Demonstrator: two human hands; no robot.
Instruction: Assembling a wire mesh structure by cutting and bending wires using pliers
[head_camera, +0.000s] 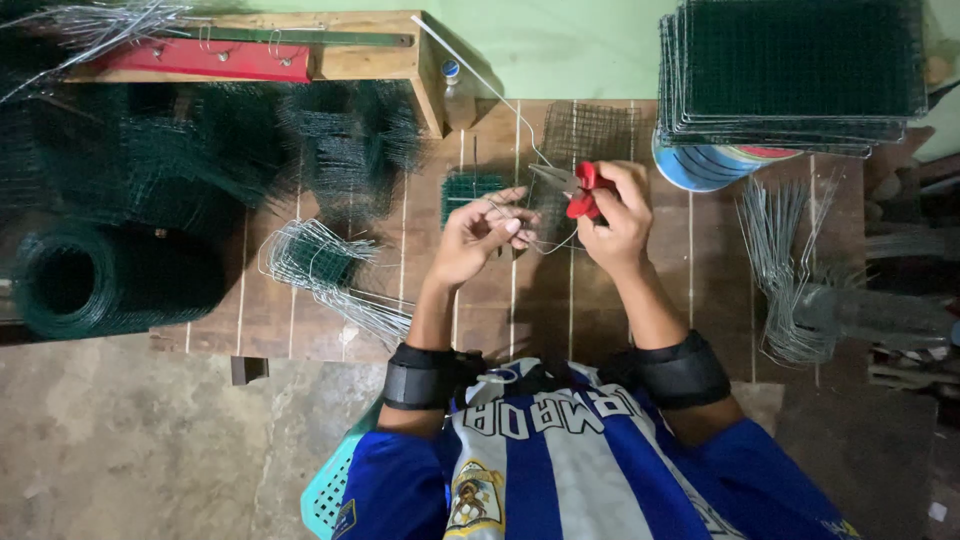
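Note:
My right hand (618, 222) grips red-handled pliers (578, 188), jaws pointing left toward a thin metal wire (520, 130) that runs up and away across the bench. My left hand (478, 236) pinches the bent end of that wire just left of the pliers' jaws. Both hands hover over a wooden slatted bench (480, 310). A small flat piece of green wire mesh (468, 188) lies just beyond my left hand, and a larger mesh panel (590, 130) lies beyond the pliers. Black bands wrap both my forearms.
A roll of green mesh (100, 285) lies at the left, with heaped mesh (200, 150) behind it. Bent wire bundles (320, 265) lie left, more wire pieces (790, 270) right. A stack of mesh panels (795, 70) rests on a blue drum (700, 165). A wooden jig (300, 50) stands far left.

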